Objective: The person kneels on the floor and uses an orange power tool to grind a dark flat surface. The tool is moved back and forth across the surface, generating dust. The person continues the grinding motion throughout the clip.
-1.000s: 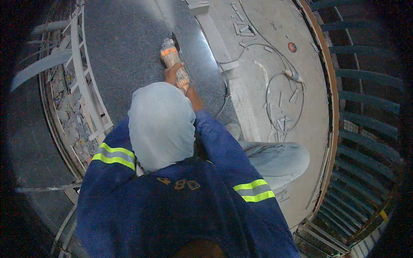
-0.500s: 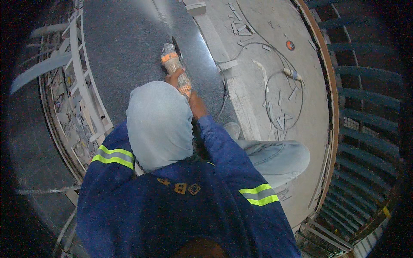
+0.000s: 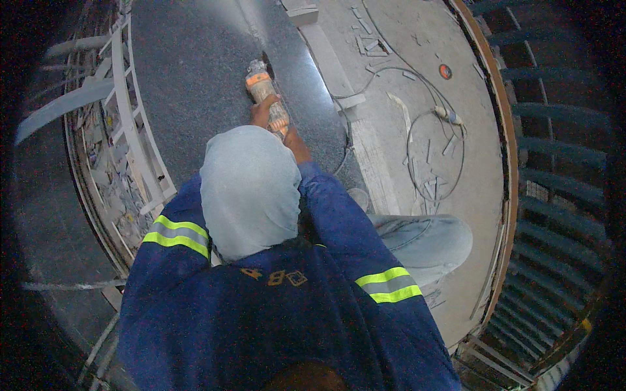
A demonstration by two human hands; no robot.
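An orange-and-grey angle grinder (image 3: 262,90), coated in pale dust, is held in both my hands over a dark speckled stone slab (image 3: 189,78). My left hand (image 3: 263,112) wraps round the middle of its body. Behind it, my right hand (image 3: 297,146) closes on the rear end, partly hidden by my raised denim knee (image 3: 250,189). The thin cutting disc (image 3: 265,58) stands on edge at the slab's surface; its contact is too small to make out. White dust (image 3: 244,16) sprays away from it toward the far edge.
Right of the slab runs a pale stone strip (image 3: 365,137). Beyond lie a looped cable with a connector (image 3: 448,116), thin offcuts (image 3: 373,45) and an orange round disc (image 3: 445,71). A white ladder-like frame (image 3: 124,98) and rubble (image 3: 117,173) border the left; dark slats (image 3: 561,114) curve along the far right.
The grinder has moved slightly forward along the slab, away from me, with both hands still on it. My view has shifted a little. Dust keeps spraying.
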